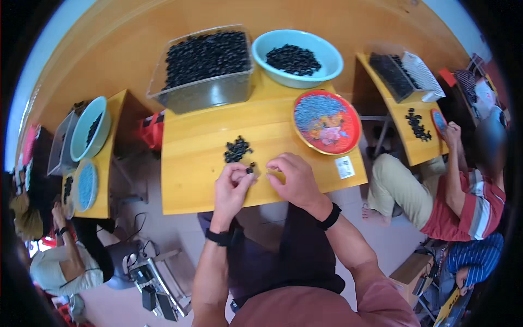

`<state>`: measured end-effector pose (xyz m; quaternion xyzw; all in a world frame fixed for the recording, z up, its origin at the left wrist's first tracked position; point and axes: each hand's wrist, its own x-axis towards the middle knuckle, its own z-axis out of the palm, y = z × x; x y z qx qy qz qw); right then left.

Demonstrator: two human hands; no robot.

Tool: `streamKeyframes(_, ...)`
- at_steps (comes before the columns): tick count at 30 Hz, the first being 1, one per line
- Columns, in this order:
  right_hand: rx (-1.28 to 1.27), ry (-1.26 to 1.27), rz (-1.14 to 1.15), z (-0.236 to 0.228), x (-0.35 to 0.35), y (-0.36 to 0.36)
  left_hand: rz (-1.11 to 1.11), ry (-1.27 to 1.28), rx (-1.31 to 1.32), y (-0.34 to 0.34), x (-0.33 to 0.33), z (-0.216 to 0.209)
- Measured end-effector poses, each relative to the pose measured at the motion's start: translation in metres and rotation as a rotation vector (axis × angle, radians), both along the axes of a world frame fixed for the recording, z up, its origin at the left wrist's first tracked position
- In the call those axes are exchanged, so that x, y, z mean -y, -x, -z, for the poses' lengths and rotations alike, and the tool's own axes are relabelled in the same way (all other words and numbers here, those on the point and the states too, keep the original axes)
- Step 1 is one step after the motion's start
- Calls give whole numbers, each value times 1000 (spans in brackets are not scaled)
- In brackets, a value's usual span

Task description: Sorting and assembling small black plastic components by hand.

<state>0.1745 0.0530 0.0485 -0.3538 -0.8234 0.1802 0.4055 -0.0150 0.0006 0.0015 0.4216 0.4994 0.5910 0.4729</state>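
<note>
Over the front of the yellow table (190, 185), my left hand (231, 188) pinches a small black part (250, 170) between thumb and fingertips. Close to its right, my right hand (294, 177) is curled, thumb and forefinger drawn toward each other. Whatever those fingertips hold, if anything, is too small to make out. The two hands are a short gap apart. Just beyond my left hand lies a loose pile of small black parts (237, 148). Right of the pile stands a round red tray with a flower print (348, 128), partly covered by many thin blue-grey pieces (318, 108).
At the table's back stand a clear plastic bin (210, 98) and a light-blue basin (329, 68), both with many black parts. A white label (344, 167) lies near the right corner. People sit at side tables: one in a red shirt (452, 212), another in grey (71, 270).
</note>
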Motion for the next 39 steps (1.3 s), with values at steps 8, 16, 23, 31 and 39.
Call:
streamKeyframes(8,-78,-12,-11,27,8,34,-17,-28,0,1,-2,-4)
streamKeyframes(16,-95,-6,-18,28,8,34,-27,-9,-23,4,-2,-2)
streamKeyframes(23,-152,77,12,32,7,31,-115,-25,-87,-6,1,-6)
streamKeyframes(31,-166,223,52,43,5,30,-178,-33,-456,-12,7,-15)
streamKeyframes(39,-147,198,43,41,4,28,-146,-27,-514,-13,5,-15)
